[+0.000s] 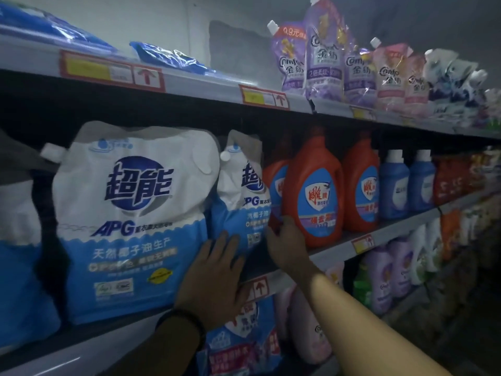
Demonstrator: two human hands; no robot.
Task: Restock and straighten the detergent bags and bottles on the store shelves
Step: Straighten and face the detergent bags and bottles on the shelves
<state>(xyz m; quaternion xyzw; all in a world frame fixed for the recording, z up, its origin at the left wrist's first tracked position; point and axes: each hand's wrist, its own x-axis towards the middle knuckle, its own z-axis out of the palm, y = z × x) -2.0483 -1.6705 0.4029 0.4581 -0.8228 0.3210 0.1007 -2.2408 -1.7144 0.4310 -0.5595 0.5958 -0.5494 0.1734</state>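
A large white and blue detergent bag (130,221) stands at the front of the middle shelf (333,252). A second, narrower bag of the same kind (241,196) stands right of it. My left hand (214,275) lies flat with straight fingers between the two bags, touching their lower edges. My right hand (284,240) reaches into the gap between the second bag and the red detergent bottles. Its thumb lies on the lower left corner of the front red bottle (314,191), and its fingers curl behind that corner. Another red bottle (275,183) stands partly hidden behind.
More red bottles (360,185) and blue bottles (394,185) line the middle shelf to the right. The top shelf holds purple and pink softener pouches (325,61) and flat blue bags (168,55). The shelf below carries purple bottles (379,278) and more bags (244,337).
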